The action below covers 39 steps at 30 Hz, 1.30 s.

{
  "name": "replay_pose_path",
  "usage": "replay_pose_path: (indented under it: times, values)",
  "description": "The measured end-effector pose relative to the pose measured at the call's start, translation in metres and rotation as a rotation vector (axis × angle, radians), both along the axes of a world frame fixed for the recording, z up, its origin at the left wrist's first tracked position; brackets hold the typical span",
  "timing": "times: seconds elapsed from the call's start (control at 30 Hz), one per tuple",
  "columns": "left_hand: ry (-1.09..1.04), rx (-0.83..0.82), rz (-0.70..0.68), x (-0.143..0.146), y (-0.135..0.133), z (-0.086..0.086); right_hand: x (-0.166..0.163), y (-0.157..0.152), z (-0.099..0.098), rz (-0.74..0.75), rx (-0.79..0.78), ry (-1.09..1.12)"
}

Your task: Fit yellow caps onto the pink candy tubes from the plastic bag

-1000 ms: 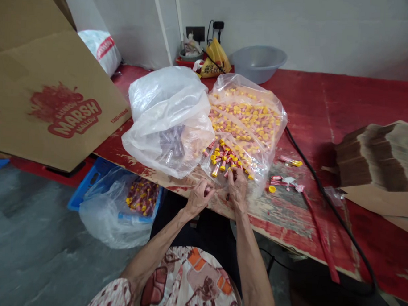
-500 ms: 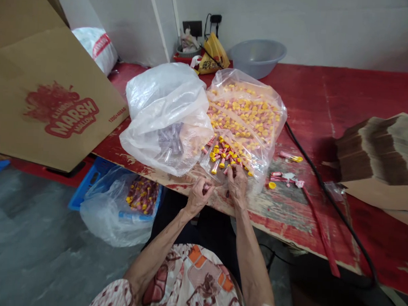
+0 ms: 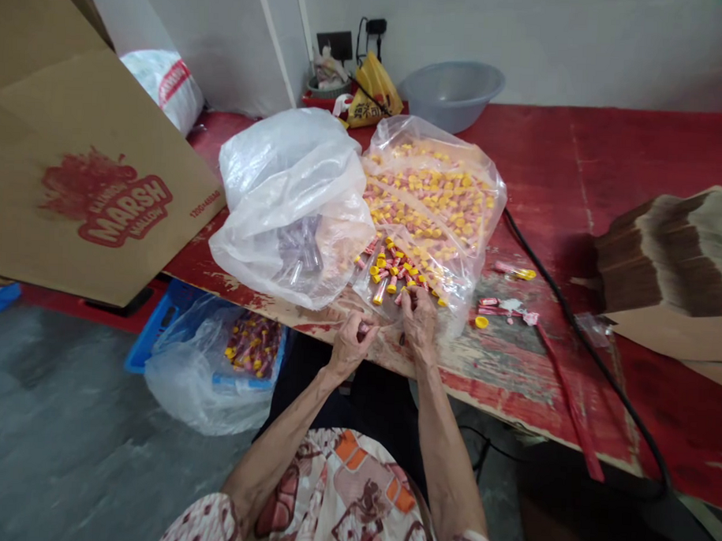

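My left hand [image 3: 352,343], at the table's front edge, is closed around a small, shiny, clear-looking tube [image 3: 365,328] that its fingers mostly cover. My right hand [image 3: 419,321] is beside it, fingertips pinched together at the near edge of a loose pile of small red-and-white pieces with yellow caps [image 3: 392,270]. What those fingertips hold is too small to make out. The pile spills from the mouth of a clear plastic bag [image 3: 440,190] full of the same capped pieces. To its left, a whitish plastic bag [image 3: 268,220] holds clear tubes [image 3: 303,245].
A large cardboard box [image 3: 92,174] stands at left. Below the table edge, a blue crate [image 3: 138,349] holds a bag of filled tubes [image 3: 252,346]. A black cable [image 3: 564,305] crosses the red table [image 3: 548,166]; flattened cartons [image 3: 675,266] lie at right. A basin [image 3: 453,96] sits behind.
The view has shifted slightly. Both hands stay in nearly the same places, with their fingers closed as before.
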<state>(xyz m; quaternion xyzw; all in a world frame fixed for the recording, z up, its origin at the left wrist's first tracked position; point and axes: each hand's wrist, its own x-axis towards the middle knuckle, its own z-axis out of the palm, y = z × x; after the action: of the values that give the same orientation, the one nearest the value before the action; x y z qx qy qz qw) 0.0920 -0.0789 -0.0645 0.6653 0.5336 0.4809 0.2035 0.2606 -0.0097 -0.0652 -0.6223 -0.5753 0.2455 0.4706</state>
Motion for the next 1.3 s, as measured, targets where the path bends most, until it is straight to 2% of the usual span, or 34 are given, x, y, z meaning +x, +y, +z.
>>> replay_pose_path:
  times: [0.2, 1.3]
  values:
    - [0.000, -0.017, 0.003, -0.0001, -0.0011, 0.0011, 0.0008, -0.0004, -0.0014, 0.037, 0.004, 0.000]
    - [0.018, -0.010, 0.023, 0.0010, -0.0026, 0.0013, -0.0010, 0.0000, 0.0022, 0.014, 0.010, 0.020]
